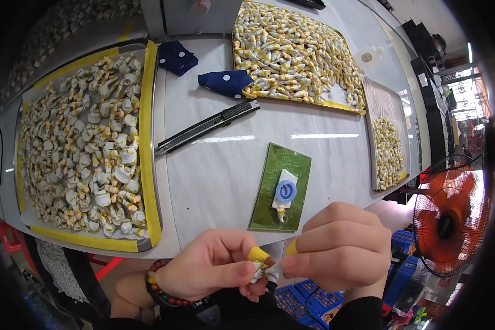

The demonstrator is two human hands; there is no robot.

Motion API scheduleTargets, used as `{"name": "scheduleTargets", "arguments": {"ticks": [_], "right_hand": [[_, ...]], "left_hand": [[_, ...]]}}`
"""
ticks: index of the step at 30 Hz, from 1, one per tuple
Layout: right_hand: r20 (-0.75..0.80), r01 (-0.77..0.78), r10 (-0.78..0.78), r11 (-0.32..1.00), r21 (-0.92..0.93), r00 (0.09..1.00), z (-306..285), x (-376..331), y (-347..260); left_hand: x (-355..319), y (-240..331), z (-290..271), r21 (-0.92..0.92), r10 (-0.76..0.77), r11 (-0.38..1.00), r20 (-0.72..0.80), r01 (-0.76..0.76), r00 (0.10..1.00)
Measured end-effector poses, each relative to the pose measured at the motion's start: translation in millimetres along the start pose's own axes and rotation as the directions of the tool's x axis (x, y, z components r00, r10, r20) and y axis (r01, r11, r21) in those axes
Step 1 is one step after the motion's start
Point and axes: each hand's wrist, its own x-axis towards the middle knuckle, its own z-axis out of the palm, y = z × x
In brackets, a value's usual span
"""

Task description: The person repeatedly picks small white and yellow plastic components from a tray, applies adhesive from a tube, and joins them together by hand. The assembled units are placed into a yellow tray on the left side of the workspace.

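Nearest us, our left hand (209, 264) holds a small white-and-yellow piece (257, 269) above the near edge of the desk (214, 181), its thumb and first finger closed on it with no gap. Our right hand (341, 247) meets it from the other side, thumb and first finger nearly together; we seem to pinch a thin pale end there, though we cannot tell how firmly. Yellow covers (258, 254) sheathe a fingertip on each hand. We judge the step in hand to be wrapping or twisting that loose end, and the next move to call for a steady left grip while the right fingers draw the end snug.

Just beyond lies a green board (294, 159) bearing a blue disc (286, 191) and another small banded piece (281, 211). To the left, the taped tray (149, 126) is crowded with looser, ragged pieces; a black cutter (206, 127) lies beside it. Farther off we see dark blue cloths (225, 82), then a far tray (338, 108) of neater, slim pieces and a partly filled right-hand tray (379, 102).
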Motion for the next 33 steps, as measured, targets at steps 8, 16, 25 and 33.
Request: {"name": "scheduleTargets", "arguments": {"ticks": [8, 16, 25, 33], "right_hand": [[0.175, 0.101, -0.097, 0.995, -0.016, 0.980, -7, 3, -3], [0.177, 0.130, -0.119, 0.990, -0.053, 0.977, -3, 0, -2], [0.201, 0.164, -0.149, 0.985, -0.059, 0.968, -6, -1, 0], [-0.274, 0.151, -0.180, 0.981, -0.123, 0.945, 10, -18, 2]], "left_hand": [[2, -3, -5, -0.092, -0.007, 0.996, 0.133, 0.019, 0.991], [3, -2, -4, -0.090, 0.004, 0.996, 0.084, 0.004, 0.996], [2, 2, 5, -0.069, -0.048, 0.997, -0.039, 0.045, 0.998], [6, 0, 15, 0.482, 0.410, 0.791, 0.041, -0.378, 0.911]]}}
